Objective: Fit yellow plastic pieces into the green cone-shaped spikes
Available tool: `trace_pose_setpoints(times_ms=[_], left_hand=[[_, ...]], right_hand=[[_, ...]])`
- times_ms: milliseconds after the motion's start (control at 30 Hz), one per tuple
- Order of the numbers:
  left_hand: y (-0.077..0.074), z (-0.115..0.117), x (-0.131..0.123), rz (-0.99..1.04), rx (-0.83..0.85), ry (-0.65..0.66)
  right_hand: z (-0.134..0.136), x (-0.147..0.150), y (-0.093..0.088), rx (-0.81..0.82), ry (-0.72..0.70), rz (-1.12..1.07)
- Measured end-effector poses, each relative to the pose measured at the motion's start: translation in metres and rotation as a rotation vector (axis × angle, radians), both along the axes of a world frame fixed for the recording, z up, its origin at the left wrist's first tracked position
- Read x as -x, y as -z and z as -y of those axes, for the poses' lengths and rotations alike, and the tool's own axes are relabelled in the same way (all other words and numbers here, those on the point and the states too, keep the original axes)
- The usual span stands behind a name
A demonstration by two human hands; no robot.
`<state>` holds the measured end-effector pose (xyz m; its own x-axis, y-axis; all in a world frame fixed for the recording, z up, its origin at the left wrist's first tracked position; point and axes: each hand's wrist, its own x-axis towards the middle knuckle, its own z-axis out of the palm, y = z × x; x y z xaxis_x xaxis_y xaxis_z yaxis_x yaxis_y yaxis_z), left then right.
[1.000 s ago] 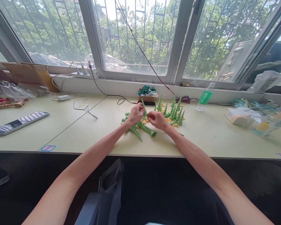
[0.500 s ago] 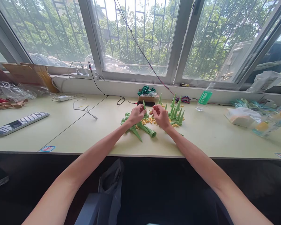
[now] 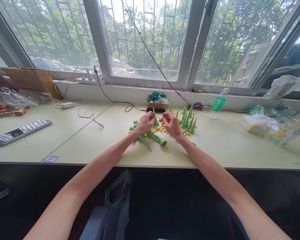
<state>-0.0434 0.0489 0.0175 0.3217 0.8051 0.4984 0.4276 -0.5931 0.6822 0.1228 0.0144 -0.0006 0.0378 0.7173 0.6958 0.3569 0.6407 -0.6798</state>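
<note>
My left hand (image 3: 146,122) is closed round a green plastic cone-shaped spike (image 3: 154,112), its pointed tip upward and its lower part partly hidden by my fingers. Close on the right, my right hand (image 3: 171,124) is pinched, with a small yellow piece (image 3: 161,120) at its fingertips. Below and between both hands lies a scatter of small yellow pieces (image 3: 162,128). Several green spikes (image 3: 190,115) stand points up to the right of my right hand. More lie on their sides under my left wrist, one with its ribbed open end (image 3: 163,142) toward me.
Behind the hands are a dark phone (image 3: 156,110) and a small cardboard box (image 3: 157,104) with green plastic. A water bottle (image 3: 218,104) stands at the right back. Cables (image 3: 91,116) and a silver-edged device (image 3: 21,131) lie left; plastic bags (image 3: 260,124) sit right.
My right hand's fingers have shifted slightly left, closer to the spike in my left hand. The left hand stays in place, and the other things have not moved.
</note>
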Motion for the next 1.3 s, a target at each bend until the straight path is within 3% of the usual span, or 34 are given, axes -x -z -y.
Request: trace_pose_setpoints(times_ms=[933,1300], left_hand=[[0.0024,-0.0042,0.0001,0.159,0.044,0.05],[0.0003,-0.001,-0.0002,0.119,0.042,0.047]], right_hand=[[0.0015,-0.0014,-0.0025,0.037,-0.014,-0.005],[0.0048,-0.0016,-0.0051,0.082,0.016,0.033]])
